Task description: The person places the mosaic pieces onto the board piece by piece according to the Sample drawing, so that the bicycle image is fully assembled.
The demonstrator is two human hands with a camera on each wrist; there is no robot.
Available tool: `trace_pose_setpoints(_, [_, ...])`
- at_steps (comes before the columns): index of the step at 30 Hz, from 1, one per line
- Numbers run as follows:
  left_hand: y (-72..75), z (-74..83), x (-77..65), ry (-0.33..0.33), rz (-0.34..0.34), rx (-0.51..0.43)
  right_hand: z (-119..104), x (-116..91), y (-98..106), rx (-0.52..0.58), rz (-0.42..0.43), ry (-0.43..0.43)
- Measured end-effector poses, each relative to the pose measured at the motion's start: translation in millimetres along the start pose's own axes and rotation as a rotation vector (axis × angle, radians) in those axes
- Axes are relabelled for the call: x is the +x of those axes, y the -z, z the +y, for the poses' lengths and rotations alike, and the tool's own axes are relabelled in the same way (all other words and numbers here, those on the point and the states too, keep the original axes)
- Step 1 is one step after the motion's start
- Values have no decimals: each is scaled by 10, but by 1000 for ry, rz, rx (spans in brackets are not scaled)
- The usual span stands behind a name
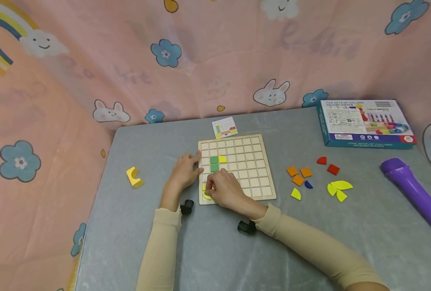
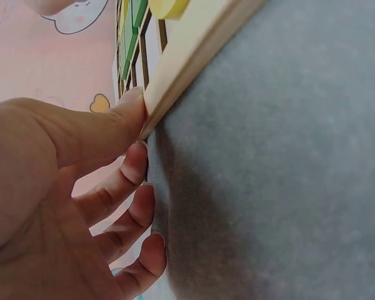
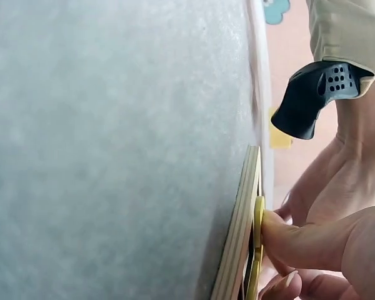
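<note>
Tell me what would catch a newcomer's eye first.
Probably the bright purple microphone-shaped object lying on the right side of the grey table. Next comes the gridded wooden board mid-table, the left hand at its left edge and the right hand touching a yellow piece at its near-left corner.

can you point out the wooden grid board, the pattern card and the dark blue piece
Wooden grid board (image 1: 250, 164): head view, on a bare square
Pattern card (image 1: 225, 127): head view, middle of its printed face
Dark blue piece (image 1: 308, 184): head view, middle of its face
</note>
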State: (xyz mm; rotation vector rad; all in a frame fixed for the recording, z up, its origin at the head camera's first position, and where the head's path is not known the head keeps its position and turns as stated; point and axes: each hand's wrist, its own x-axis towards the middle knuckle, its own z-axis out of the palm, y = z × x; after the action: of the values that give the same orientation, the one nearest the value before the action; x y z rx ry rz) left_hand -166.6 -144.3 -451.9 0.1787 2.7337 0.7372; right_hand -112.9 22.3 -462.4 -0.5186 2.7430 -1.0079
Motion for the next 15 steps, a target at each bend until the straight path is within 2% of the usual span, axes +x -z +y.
trace_pose_setpoints(7, [11,4,-7,7,-7,-6,129,-57,137,35,15,1])
trace_pose_setpoints(10, [4,-2,-5,14,-16,-6,299,-131,284,63,26,10])
trace_pose_setpoints(15, [5,-14,3,18,-23,0,656,-337,625,87,32,-24])
